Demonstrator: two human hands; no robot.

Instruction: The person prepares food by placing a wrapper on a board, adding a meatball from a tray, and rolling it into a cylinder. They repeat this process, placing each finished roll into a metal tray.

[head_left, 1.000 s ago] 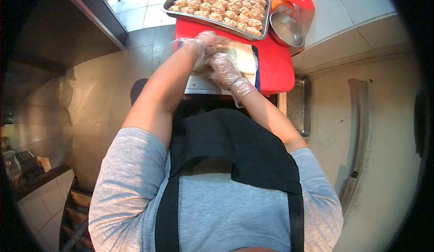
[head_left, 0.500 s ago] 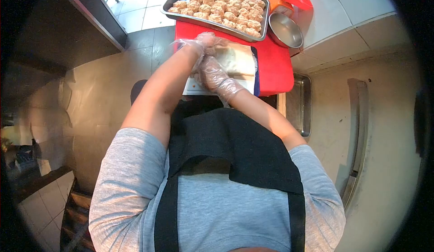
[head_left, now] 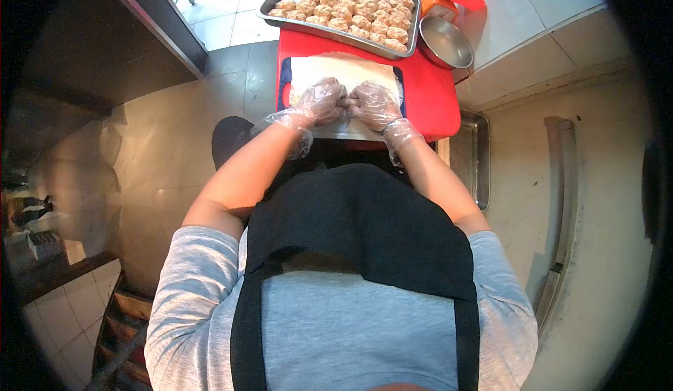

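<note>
A pale, thin, flat sheet [head_left: 343,69] lies on a white cutting board with dark blue edges [head_left: 350,134]. Both of my hands wear clear plastic gloves and meet side by side at the sheet's near part. My left hand [head_left: 322,101] is closed, its fingers curled down against the sheet. Close beside it, my right hand [head_left: 375,105] is curled in the same way, fingertips almost touching the left ones. The gloved fingers cover the sheet's near edge, so whatever lies beneath them is hidden.
Beyond the board, a metal tray [head_left: 329,33] holds rows of lumpy pale-orange balls. A steel bowl [head_left: 446,42] and an orange scale with a red tray [head_left: 439,4] stand to its right. Under everything is a red tabletop [head_left: 431,104]; a metal pan [head_left: 480,160] sits lower right.
My hands were bunched together at the sheet's left side, left hand farther out. Now they sit level at its near edge, the right one shifted rightward. The sheet's far part is more exposed.
</note>
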